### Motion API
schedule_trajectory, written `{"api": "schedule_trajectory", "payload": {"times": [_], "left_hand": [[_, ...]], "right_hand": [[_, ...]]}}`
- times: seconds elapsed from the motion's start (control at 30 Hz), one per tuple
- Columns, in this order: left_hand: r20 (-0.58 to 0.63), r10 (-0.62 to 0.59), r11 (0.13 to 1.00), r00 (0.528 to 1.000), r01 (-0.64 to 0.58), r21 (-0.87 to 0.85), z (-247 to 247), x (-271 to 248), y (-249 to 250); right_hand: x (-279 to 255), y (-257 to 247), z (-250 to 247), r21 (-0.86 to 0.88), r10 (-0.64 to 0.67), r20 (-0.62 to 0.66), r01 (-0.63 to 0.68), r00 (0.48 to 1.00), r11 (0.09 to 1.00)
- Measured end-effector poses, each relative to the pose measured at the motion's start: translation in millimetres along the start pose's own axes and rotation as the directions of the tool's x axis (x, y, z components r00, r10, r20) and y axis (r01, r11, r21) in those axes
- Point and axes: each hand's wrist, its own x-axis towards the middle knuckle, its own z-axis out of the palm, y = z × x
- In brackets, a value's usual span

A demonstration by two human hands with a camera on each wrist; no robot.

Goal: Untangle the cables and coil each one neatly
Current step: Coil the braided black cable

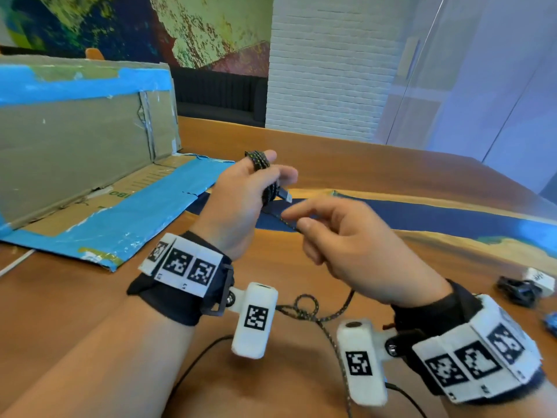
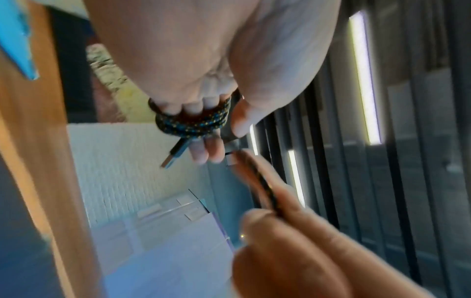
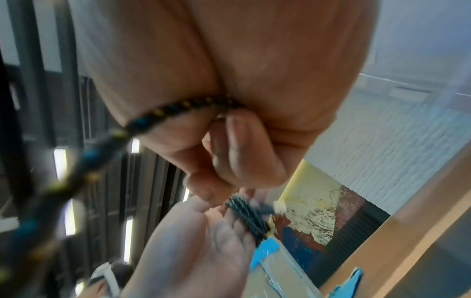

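A black braided cable with yellow and blue flecks is wound in several loops [image 1: 261,164] around the fingers of my left hand [image 1: 241,200], raised above the table. Its USB plug [image 1: 284,195] sticks out beside the thumb. In the left wrist view the loops [image 2: 193,123] cross the fingertips and the plug [image 2: 173,155] points down. My right hand [image 1: 346,242] pinches the free length of the same cable [image 1: 286,221] just right of the coil. In the right wrist view that cable [image 3: 163,113] runs across the palm. The rest trails down in a loose knot [image 1: 304,306] on the table.
A cardboard box [image 1: 84,140] with blue tape lies flattened at the left on the wooden table [image 1: 391,164]. A coiled black cable [image 1: 518,291] with a white adapter [image 1: 539,279] lies at the right edge. A thin black cable [image 1: 196,360] crosses the near table.
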Motion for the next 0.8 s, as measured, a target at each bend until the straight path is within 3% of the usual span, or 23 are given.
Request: {"api": "schedule_trajectory", "payload": {"times": [0.1,0.2,0.27,0.37,0.43,0.53,0.67,0.8], "left_hand": [[0.252,-0.045,0.954,0.967,-0.033,0.298,0.8,-8.6,-3.4],[0.486,-0.192,0.892,0.853,-0.054,0.448,1.6,-13.7,-5.6],[0.538,-0.267,0.858,0.799,-0.057,0.510,3.1,-14.6,-10.1],[0.550,-0.329,0.842,0.768,-0.025,0.538,7.5,-18.9,-17.1],[0.572,-0.353,0.903,0.740,0.109,0.415,6.0,-20.6,-18.1],[0.627,-0.285,0.950,0.725,0.299,0.085,-3.0,-20.2,-11.5],[0.549,-0.183,0.869,0.816,0.395,-0.298,1.4,-19.9,-10.5],[0.389,-0.121,0.686,0.913,0.360,-0.632,8.1,-13.5,-10.1]], "right_hand": [[-5.0,6.3,-17.1,0.367,-0.017,-0.155,0.074,0.988,0.927],[-11.6,22.5,-30.8,0.617,0.014,-0.198,0.113,0.980,0.779],[-16.3,36.3,-34.2,0.695,0.064,-0.168,0.072,0.984,0.715],[-20.8,46.8,-39.1,0.810,0.153,-0.086,-0.021,0.985,0.586],[-22.2,48.3,-44.2,0.845,0.188,-0.047,-0.061,0.981,0.532],[-22.3,54.1,-45.1,0.798,0.161,0.004,-0.100,0.987,0.594],[-23.6,62.6,-43.4,0.732,0.115,0.136,-0.178,0.984,0.657],[-23.7,64.6,-39.8,0.705,0.133,0.228,-0.258,0.965,0.661]]}}
